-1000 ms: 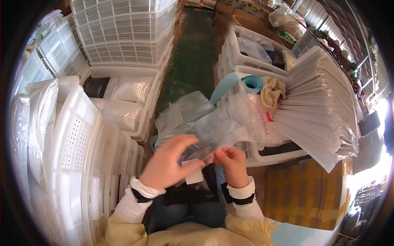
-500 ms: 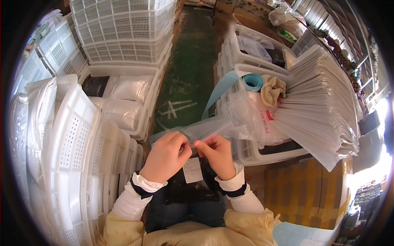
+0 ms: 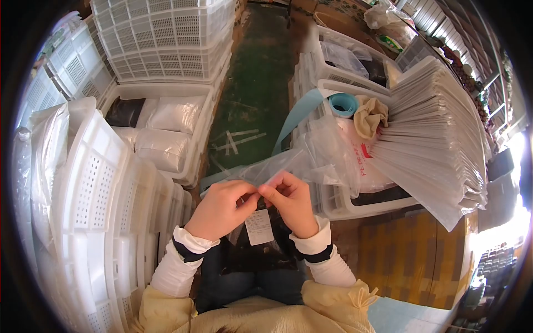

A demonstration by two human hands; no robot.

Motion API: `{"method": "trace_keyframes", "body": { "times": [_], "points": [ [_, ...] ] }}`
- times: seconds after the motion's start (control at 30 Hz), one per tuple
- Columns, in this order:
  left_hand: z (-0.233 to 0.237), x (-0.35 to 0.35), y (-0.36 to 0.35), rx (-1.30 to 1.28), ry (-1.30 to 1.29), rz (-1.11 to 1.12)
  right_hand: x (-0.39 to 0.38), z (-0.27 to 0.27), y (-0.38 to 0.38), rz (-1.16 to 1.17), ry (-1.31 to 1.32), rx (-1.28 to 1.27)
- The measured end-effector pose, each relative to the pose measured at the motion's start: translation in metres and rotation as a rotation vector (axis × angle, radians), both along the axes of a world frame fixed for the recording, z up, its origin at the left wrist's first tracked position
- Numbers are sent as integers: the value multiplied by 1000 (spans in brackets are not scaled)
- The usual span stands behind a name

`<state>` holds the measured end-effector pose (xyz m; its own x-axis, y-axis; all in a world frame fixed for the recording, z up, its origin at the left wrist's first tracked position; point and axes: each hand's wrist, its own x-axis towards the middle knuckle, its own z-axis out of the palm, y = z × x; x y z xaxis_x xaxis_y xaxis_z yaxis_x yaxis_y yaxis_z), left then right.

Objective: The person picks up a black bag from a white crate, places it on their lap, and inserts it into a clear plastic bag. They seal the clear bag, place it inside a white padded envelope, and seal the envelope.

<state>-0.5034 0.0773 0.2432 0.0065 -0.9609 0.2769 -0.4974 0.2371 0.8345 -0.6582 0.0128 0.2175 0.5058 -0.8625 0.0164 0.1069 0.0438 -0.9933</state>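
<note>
A clear plastic bag with dark contents [image 3: 264, 260] hangs in front of my lap, a printed white label [image 3: 259, 226] on its front. My left hand [image 3: 221, 210] is closed in a pinch at the bag's upper part. Right beside it, my right hand [image 3: 292, 205] pinches the same plastic, and the fingertips of both hands nearly meet. Loose clear film [image 3: 283, 162] spreads beyond my fingers towards the right-hand crate. What exactly lies between the fingertips is partly hidden.
White crates [image 3: 89, 188] are stacked on the left, one holding white filled bags [image 3: 162, 150]. To the right, a crate [image 3: 344, 210] carries a blue tape roll [image 3: 343, 105], a beige cloth [image 3: 371, 117] and a fan of plastic bags [image 3: 430, 144]. Cardboard boxes [image 3: 405, 258] stand below.
My hands have shifted slightly and their fingertips have come together along the bag's top. The film above them has changed shape. The view has tilted a little.
</note>
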Motion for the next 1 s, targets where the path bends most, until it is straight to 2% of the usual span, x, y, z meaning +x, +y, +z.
{"method": "trace_keyframes", "body": {
  "times": [0.17,0.27,0.37,0.43,0.57,0.67,0.87,0.97,1.0],
  "points": [
    [-6,0,2,-29,-48,69,-3,-9,-1,52,-18,11],
    [-8,-2,2,-62,-178,122,-2,-10,0,39,-58,37],
    [-5,-9,4,-126,-154,88,2,-4,4,2,-91,44],
    [-7,-7,4,-73,-92,85,1,-7,4,5,-80,7],
    [-6,-1,4,-16,-3,124,3,-9,1,-23,-2,-58],
    [-10,-1,3,-91,-150,101,6,-9,1,-47,59,-98],
    [-18,-4,0,-183,-230,180,7,-8,3,-92,239,-261],
    [-25,3,-3,-316,-361,348,1,-9,0,-106,298,-301],
    [-20,14,-2,-233,-248,500,-9,-13,-3,-122,351,-321]
  ]
}}
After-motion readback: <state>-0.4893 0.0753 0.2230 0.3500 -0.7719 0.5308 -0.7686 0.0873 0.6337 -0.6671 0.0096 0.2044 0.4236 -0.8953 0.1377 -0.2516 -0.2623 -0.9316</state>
